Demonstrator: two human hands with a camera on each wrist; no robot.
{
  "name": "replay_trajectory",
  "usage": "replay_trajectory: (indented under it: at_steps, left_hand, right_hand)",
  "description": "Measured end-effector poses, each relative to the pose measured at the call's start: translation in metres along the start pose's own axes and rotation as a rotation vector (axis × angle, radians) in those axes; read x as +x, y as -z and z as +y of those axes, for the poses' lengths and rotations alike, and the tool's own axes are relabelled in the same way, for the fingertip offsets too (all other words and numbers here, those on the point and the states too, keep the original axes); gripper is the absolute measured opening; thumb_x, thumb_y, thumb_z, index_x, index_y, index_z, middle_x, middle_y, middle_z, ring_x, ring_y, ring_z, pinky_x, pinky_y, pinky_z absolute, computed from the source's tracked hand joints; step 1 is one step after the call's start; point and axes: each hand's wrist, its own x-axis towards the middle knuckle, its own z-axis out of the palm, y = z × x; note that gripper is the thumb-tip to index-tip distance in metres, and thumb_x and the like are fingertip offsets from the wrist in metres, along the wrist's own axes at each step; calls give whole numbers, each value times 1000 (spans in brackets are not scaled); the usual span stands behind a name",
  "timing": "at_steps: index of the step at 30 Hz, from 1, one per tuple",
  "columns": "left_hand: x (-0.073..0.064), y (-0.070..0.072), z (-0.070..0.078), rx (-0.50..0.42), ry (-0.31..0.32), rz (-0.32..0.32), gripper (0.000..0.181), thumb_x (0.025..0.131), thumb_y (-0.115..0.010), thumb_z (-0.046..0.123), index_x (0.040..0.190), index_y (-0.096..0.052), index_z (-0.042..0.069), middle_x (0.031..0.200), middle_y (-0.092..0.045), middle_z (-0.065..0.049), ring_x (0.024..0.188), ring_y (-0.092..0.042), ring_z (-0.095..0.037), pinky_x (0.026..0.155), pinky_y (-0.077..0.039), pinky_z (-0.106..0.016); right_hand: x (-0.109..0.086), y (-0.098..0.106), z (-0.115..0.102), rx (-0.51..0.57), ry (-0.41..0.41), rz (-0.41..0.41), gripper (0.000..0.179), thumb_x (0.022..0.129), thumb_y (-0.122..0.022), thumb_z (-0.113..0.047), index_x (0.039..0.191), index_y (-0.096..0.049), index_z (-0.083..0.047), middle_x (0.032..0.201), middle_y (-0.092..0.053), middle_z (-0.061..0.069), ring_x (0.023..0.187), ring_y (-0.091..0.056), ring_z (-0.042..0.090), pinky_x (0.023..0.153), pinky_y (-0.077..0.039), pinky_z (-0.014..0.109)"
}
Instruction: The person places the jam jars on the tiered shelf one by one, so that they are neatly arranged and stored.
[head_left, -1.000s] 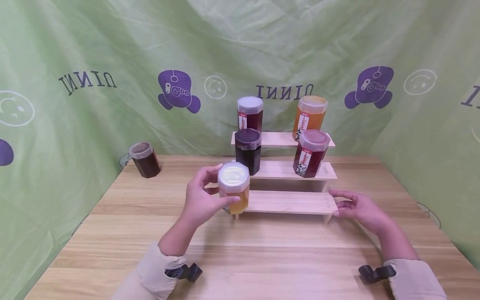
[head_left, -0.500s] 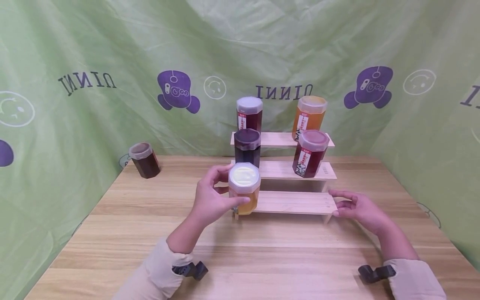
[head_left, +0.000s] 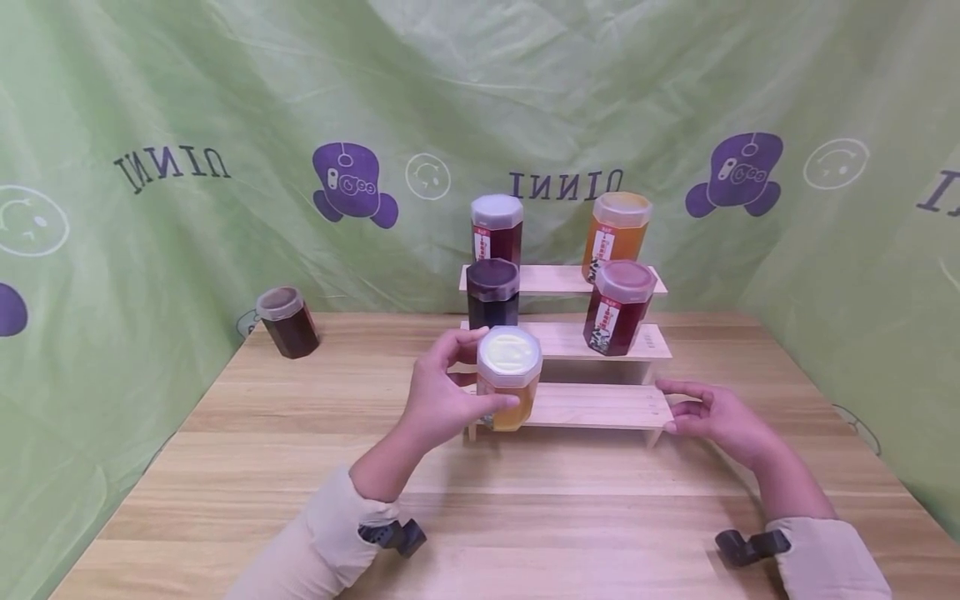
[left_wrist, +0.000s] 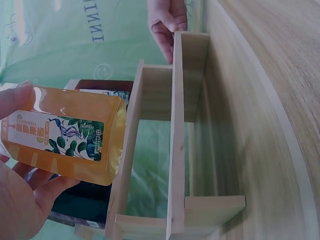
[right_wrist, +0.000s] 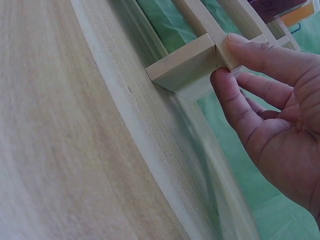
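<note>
My left hand [head_left: 447,392] grips an octagonal jar of yellow-orange jam [head_left: 510,400] with a whitish lid, thumb on the near side and fingers behind. In the left wrist view this jar [left_wrist: 65,132] hangs above the lowest board [left_wrist: 177,140], with a gap between its base and the wood. My right hand [head_left: 720,421] pinches the right end of the lowest step of a three-tier wooden display stand [head_left: 592,406]. The right wrist view shows thumb and finger [right_wrist: 232,97] at that board's corner.
On the middle step stand a dark purple jar [head_left: 492,292] and a red jar [head_left: 618,308]. Above them, the top step bears another dark red jar [head_left: 497,229] and an orange jar [head_left: 618,233]. A dark jar [head_left: 289,325] sits at the table's back left. Green cloth [head_left: 480,83] hangs behind.
The left hand has carried the yellow-orange jar rightward, from the stand's left end to over the left part of the lowest step. The right hand has stayed in place.
</note>
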Motion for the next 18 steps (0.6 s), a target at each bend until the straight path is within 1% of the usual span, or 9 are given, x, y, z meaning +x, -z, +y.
replay_trajectory:
  at_steps: [2,9,11,16,18]
  left_hand:
    - [1,-3,0,0,-1,-7,75,59,-94,10,125,-59,13,111,-64,-1,95,-61,-19,75,-59,-35]
    - [2,-12,-2,-47,1,-43,74,58,-95,8,123,-59,13,110,-65,-2,96,-62,-19,77,-58,-43]
    - [3,-15,-2,-50,-2,-53,74,58,-94,8,123,-59,13,111,-65,-2,98,-63,-19,77,-58,-42]
    - [6,-24,-3,-44,-29,-72,73,59,-94,7,123,-58,11,111,-66,-3,97,-64,-17,76,-59,-35]
    - [6,-27,-3,-49,-36,-76,73,59,-94,7,123,-58,11,110,-67,-4,95,-65,-18,76,-59,-35]
  right_hand:
    - [0,0,-1,2,1,1,74,84,-74,-8,145,-35,9,130,-50,34,99,-64,8,84,-53,23]
    - [0,-1,0,2,15,1,73,84,-74,-7,144,-36,10,130,-50,35,99,-64,9,84,-54,23]
    - [0,-1,1,8,15,-1,73,84,-74,-6,144,-36,10,129,-50,35,99,-64,9,84,-54,23]
    - [0,-1,1,14,11,0,73,84,-74,-6,144,-36,10,131,-50,35,99,-64,9,84,-54,23]
    - [0,-1,0,10,10,1,73,84,-74,-7,144,-36,9,131,-49,34,99,-64,9,84,-54,23]
